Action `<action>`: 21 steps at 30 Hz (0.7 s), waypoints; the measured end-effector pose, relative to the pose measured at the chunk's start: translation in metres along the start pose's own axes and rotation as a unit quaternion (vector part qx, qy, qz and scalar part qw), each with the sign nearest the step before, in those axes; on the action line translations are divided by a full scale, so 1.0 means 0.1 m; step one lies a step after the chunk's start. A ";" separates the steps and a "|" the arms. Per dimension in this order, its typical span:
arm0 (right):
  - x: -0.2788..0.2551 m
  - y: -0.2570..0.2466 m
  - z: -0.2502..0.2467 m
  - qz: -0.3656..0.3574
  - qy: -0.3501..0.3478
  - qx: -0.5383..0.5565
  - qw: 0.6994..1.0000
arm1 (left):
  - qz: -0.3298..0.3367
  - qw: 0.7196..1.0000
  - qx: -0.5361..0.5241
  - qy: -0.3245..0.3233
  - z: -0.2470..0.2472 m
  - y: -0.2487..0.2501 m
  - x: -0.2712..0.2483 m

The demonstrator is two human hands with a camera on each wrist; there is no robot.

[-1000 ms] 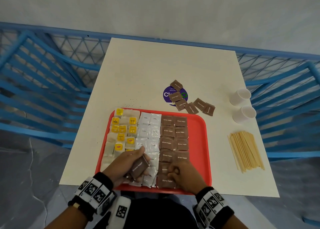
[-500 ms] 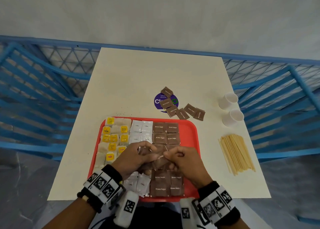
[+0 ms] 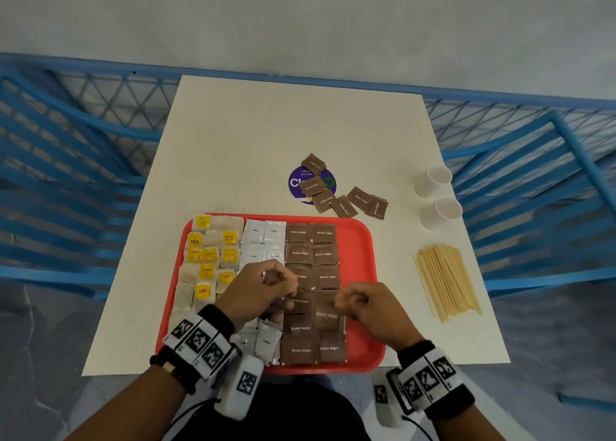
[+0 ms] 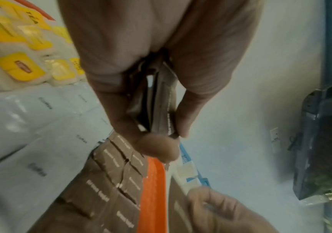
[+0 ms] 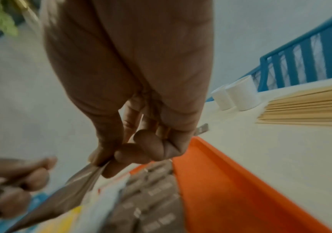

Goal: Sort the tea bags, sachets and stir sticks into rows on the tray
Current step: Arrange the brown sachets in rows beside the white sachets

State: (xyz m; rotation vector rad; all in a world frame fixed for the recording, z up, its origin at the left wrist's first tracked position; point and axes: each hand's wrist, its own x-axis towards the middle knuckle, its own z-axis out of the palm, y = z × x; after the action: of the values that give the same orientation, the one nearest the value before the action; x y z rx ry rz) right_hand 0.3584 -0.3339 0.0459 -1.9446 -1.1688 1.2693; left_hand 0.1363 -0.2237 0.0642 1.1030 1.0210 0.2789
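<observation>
A red tray (image 3: 360,260) carries tea bags with yellow tags (image 3: 208,257) on its left, white coffee sachets (image 3: 263,235) in the middle and brown sugar sachets (image 3: 311,244) in two columns on the right. My left hand (image 3: 266,290) grips a small stack of brown sachets (image 4: 157,102) over the tray's middle. Just to its right, my right hand (image 3: 350,302) pinches a single brown sachet (image 5: 77,186) between thumb and forefinger, above the brown columns. Several loose brown sachets (image 3: 346,200) lie on the table beyond the tray. A bundle of wooden stir sticks (image 3: 446,280) lies to the tray's right.
Two white paper cups (image 3: 436,193) stand at the table's right edge behind the sticks. A round purple sticker (image 3: 296,182) sits under some loose sachets. Blue metal railing (image 3: 66,160) surrounds the cream table (image 3: 266,133) on three sides.
Both hands came up from the tray's near rows and met at the stack. The right hand has since drawn away to the right with one brown sachet.
</observation>
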 end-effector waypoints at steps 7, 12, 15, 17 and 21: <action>-0.10 0.44 0.19 0.042 -0.035 -0.102 0.993 | -0.073 0.997 -0.038 0.004 -0.14 -0.19 -0.12; -0.09 0.44 0.27 0.040 -0.034 -0.128 0.990 | -0.089 0.995 -0.051 0.002 -0.16 -0.19 -0.15; -0.07 0.47 0.31 0.014 0.001 -0.161 0.987 | -0.109 0.990 -0.084 -0.004 -0.13 -0.16 -0.16; -0.07 0.48 0.33 -0.005 -0.003 -0.190 0.982 | -0.134 0.981 -0.140 -0.013 -0.12 -0.13 -0.17; -0.06 0.29 0.31 -0.056 0.054 -0.182 0.980 | -0.144 0.954 -0.252 -0.071 -0.15 -0.11 -0.20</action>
State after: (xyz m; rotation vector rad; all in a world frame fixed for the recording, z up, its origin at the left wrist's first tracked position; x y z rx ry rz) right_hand 0.3398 -0.3537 0.0129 -2.1362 -1.5142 0.9277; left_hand 0.1101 -0.2327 0.0643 0.4956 0.9009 0.2053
